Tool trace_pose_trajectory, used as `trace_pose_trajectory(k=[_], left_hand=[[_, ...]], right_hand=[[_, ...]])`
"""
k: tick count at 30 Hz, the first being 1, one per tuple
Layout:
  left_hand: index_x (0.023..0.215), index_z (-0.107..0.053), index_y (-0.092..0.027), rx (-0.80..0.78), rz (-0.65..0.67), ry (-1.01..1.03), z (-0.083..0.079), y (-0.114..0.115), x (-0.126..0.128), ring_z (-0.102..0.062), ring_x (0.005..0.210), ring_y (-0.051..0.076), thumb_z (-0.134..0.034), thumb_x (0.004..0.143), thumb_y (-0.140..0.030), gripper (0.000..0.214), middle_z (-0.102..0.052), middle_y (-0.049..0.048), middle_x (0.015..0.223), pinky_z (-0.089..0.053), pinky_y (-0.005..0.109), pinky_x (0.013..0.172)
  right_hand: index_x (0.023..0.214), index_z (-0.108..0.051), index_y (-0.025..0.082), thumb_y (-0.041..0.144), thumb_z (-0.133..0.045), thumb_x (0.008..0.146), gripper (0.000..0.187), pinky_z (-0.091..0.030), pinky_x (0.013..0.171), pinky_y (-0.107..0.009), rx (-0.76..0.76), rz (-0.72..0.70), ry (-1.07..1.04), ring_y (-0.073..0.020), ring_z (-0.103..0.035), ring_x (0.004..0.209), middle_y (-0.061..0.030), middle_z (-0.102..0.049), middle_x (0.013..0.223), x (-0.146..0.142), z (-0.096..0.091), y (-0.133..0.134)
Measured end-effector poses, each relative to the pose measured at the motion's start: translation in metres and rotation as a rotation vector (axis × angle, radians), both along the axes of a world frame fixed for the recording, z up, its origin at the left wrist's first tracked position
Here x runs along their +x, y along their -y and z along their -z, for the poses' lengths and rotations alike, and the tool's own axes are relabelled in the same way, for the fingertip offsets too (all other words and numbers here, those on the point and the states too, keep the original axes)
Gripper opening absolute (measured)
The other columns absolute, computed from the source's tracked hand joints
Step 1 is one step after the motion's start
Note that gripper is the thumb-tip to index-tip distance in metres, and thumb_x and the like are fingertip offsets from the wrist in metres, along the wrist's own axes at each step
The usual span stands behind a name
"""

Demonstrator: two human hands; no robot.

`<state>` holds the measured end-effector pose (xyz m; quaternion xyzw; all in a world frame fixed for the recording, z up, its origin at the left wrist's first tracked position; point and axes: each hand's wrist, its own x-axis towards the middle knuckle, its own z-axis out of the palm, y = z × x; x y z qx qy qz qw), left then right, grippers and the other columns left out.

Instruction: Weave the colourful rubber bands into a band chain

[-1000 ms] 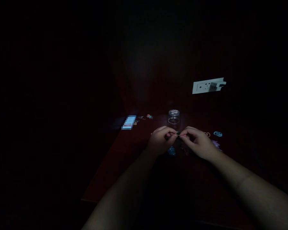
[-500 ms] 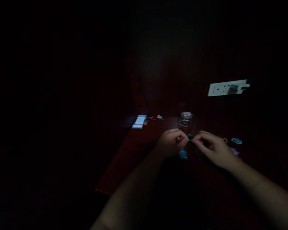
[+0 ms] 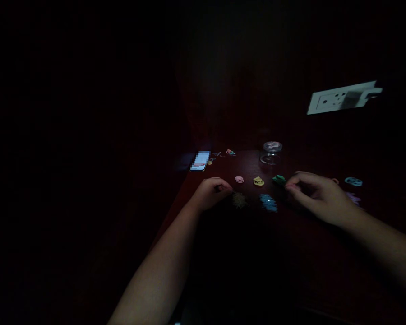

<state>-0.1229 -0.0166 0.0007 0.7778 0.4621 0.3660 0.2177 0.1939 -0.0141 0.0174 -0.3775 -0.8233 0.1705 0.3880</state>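
Note:
The scene is very dark. My left hand (image 3: 211,192) rests curled on a dark red table (image 3: 223,234), fingers closed; what it holds, if anything, is hidden. My right hand (image 3: 316,194) pinches its fingertips beside a small green piece (image 3: 279,179), touching or holding it. Between my hands lie a pink piece (image 3: 239,179), a yellow piece (image 3: 258,181), a spiky brownish piece (image 3: 239,200) and a spiky blue piece (image 3: 268,202).
A small glass jar (image 3: 271,152) with a lid stands at the back. A lit phone (image 3: 200,160) lies at the back left with tiny coloured bits (image 3: 229,152) beside it. A blue ring piece (image 3: 353,181) and a purple piece (image 3: 352,197) lie right. A white wall socket (image 3: 341,97) holds a plug.
My hands, pinched together on the green piece before, have moved apart. The left drew back to the left; the right stays by the green piece. The view shifted, showing more pieces.

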Motion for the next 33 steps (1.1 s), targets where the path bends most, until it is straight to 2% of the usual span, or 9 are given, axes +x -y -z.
trace_pose_trajectory(k=[3, 10, 20, 23, 27, 30, 33], left_hand=[[0.086, -0.074, -0.017, 0.023, 0.062, -0.053, 0.001, -0.003, 0.009, -0.061, 0.072, 0.011, -0.067, 0.083, -0.026, 0.012, -0.069, 0.0037, 0.083, -0.047, 0.022, 0.068], [0.086, -0.075, -0.019, 0.071, 0.099, -0.115, 0.002, -0.009, 0.012, -0.062, 0.073, 0.012, -0.068, 0.082, -0.024, 0.01, -0.07, 0.0035, 0.085, -0.048, 0.023, 0.068], [0.088, -0.075, -0.019, 0.059, 0.115, -0.137, 0.0, -0.007, 0.008, -0.061, 0.072, 0.012, -0.07, 0.081, -0.028, 0.012, -0.069, 0.0033, 0.084, -0.048, 0.024, 0.067], [0.088, -0.074, -0.019, 0.057, 0.031, -0.138, 0.002, -0.01, 0.006, -0.061, 0.072, 0.012, -0.065, 0.085, -0.029, 0.015, -0.07, 0.0034, 0.085, -0.048, 0.024, 0.068], [0.096, -0.073, -0.019, 0.016, -0.179, -0.156, 0.01, -0.02, 0.0, -0.063, 0.077, 0.014, -0.056, 0.089, -0.028, 0.02, -0.07, 0.0037, 0.089, -0.051, 0.027, 0.074], [0.107, -0.07, -0.019, 0.007, -0.245, -0.216, 0.02, -0.031, -0.003, -0.065, 0.094, 0.018, -0.053, 0.088, -0.022, 0.026, -0.07, 0.0067, 0.105, -0.051, 0.032, 0.09], [0.111, -0.068, -0.018, 0.021, -0.28, -0.275, 0.027, -0.041, -0.001, -0.059, 0.113, 0.02, -0.05, 0.089, -0.018, 0.029, -0.067, 0.0078, 0.119, -0.044, 0.037, 0.105]], right_hand=[[0.079, -0.061, 0.019, 0.038, -0.056, 0.089, 0.022, -0.043, 0.057, -0.029, -0.065, 0.032, -0.028, -0.0155, -0.053, 0.061, -0.0031, -0.058, 0.068, 0.001, 0.0, 0.0], [0.083, -0.061, 0.019, 0.042, -0.057, 0.088, 0.024, -0.044, 0.052, -0.027, -0.138, 0.081, -0.063, -0.0149, -0.055, 0.059, -0.0043, -0.063, 0.069, 0.007, 0.006, -0.003], [0.083, -0.062, 0.019, 0.041, -0.057, 0.087, 0.023, -0.044, 0.051, -0.027, -0.153, 0.109, -0.078, -0.0144, -0.055, 0.057, -0.0038, -0.062, 0.068, 0.007, 0.005, -0.003], [0.084, -0.062, 0.018, 0.042, -0.057, 0.087, 0.024, -0.045, 0.052, -0.027, -0.153, 0.119, -0.073, -0.0149, -0.056, 0.059, -0.0048, -0.063, 0.071, 0.009, 0.007, -0.004], [0.084, -0.062, 0.019, 0.043, -0.057, 0.088, 0.025, -0.045, 0.054, -0.028, -0.138, 0.107, -0.065, -0.0158, -0.056, 0.06, -0.0048, -0.063, 0.07, 0.009, 0.011, -0.004], [0.081, -0.062, 0.019, 0.043, -0.056, 0.089, 0.026, -0.045, 0.056, -0.028, -0.085, 0.075, -0.042, -0.0161, -0.055, 0.06, -0.0042, -0.062, 0.068, 0.004, 0.011, -0.002], [0.08, -0.062, 0.02, 0.043, -0.055, 0.089, 0.026, -0.044, 0.058, -0.029, -0.058, 0.025, -0.009, -0.0163, -0.054, 0.061, -0.0034, -0.06, 0.067, -0.003, 0.01, 0.002]])
